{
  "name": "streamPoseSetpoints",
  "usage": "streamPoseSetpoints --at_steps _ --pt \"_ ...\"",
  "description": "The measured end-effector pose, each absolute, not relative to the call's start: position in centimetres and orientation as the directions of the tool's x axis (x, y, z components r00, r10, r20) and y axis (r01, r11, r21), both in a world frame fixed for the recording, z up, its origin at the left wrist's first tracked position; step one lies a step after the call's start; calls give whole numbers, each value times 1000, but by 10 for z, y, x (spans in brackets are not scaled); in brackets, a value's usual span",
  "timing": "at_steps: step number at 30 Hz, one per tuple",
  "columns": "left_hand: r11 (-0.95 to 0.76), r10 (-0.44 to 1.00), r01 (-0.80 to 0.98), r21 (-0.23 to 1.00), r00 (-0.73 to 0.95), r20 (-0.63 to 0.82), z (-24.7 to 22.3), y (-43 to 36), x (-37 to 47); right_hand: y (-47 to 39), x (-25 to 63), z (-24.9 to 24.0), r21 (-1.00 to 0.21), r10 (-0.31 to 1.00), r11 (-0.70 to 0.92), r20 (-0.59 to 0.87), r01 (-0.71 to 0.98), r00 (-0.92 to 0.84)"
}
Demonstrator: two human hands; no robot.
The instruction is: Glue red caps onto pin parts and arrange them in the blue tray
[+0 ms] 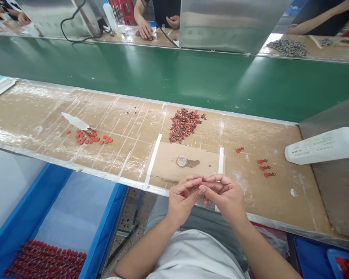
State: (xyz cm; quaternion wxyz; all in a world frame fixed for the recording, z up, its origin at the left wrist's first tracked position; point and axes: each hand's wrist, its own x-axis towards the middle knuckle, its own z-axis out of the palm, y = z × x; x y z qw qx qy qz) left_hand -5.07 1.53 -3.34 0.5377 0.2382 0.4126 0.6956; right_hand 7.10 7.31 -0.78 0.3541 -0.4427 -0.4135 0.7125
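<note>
My left hand and my right hand meet over the table's front edge, fingertips pinched together around a small red piece, mostly hidden by the fingers. Just beyond them, a small round clear dish sits on a taped cardboard sheet, beside a wet brown patch. Behind the sheet lies a pile of small red and black parts. Several red figures on round bases lie to the right. Flat red discs are scattered at the left, near a white strip.
A white bottle lies at the right by a metal panel. A green belt runs behind the table. Rows of red pieces fill part of a blue bin at lower left. Across the belt, other people's hands are at a bench.
</note>
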Motion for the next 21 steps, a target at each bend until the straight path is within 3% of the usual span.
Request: streamPoseSetpoints --at_steps 6,8,11,13,15,18,21 --pt "-63 924 -543 838 -349 -157 -37 15 -56 74 65 0 -928 860 -372 -333 -28 -388" --pt "-56 918 -631 774 -337 -209 -35 16 -60 80 63 4 -965 896 -254 -258 60 -360" --pt "-60 910 -743 667 -315 -268 -29 18 -69 108 57 6 -970 976 42 -12 240 -219" --pt "-59 897 -778 626 -316 -308 -26 18 -77 138 50 3 -908 971 210 150 364 -187" --pt "-54 883 -799 598 -318 -345 -23 18 -83 173 38 -4 -818 944 312 210 483 -254" --pt "-60 868 -819 570 -325 -376 -23 14 -88 220 17 -19 -675 926 371 214 638 -311" --pt "-66 859 -830 554 -330 -392 -26 9 -90 253 -2 -36 -618 923 376 180 691 -341"
